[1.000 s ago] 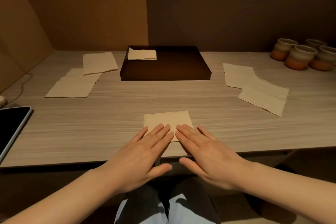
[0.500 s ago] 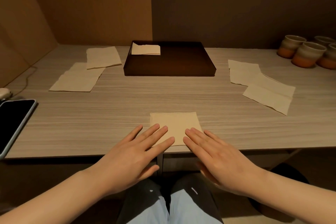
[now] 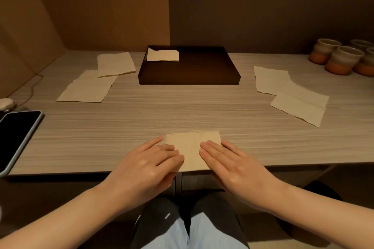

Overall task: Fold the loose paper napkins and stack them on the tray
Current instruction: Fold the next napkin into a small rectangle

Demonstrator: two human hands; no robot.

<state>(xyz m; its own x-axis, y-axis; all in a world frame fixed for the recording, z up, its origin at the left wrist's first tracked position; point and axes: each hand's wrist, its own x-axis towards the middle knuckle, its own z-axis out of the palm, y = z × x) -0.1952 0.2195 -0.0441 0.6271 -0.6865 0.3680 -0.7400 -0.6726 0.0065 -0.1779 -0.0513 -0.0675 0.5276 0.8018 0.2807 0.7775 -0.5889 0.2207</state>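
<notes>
A folded beige napkin [image 3: 192, 147] lies at the table's front edge, its near side reaching the edge. My left hand [image 3: 147, 166] has bent fingers on the napkin's left side and near-left corner, with the thumb tucked below the table edge. My right hand [image 3: 228, 168] rests flat on the napkin's right side. The dark brown tray [image 3: 190, 82] stands at the back centre, with folded napkins [image 3: 163, 55] stacked in its far-left corner. Two loose napkins [image 3: 87, 89] [image 3: 115, 63] overlap at the left, and two more [image 3: 272, 81] [image 3: 299, 103] overlap at the right.
Several ceramic cups [image 3: 342, 60] stand at the back right. A dark-screened phone [image 3: 16, 133] lies at the left front edge, with a small white object [image 3: 7, 103] and its cable behind it. Walls close in the back and left.
Both hands have drawn the folded napkin toward me, to the table's edge. My left fingers have bent over its left side and the hands have moved slightly apart.
</notes>
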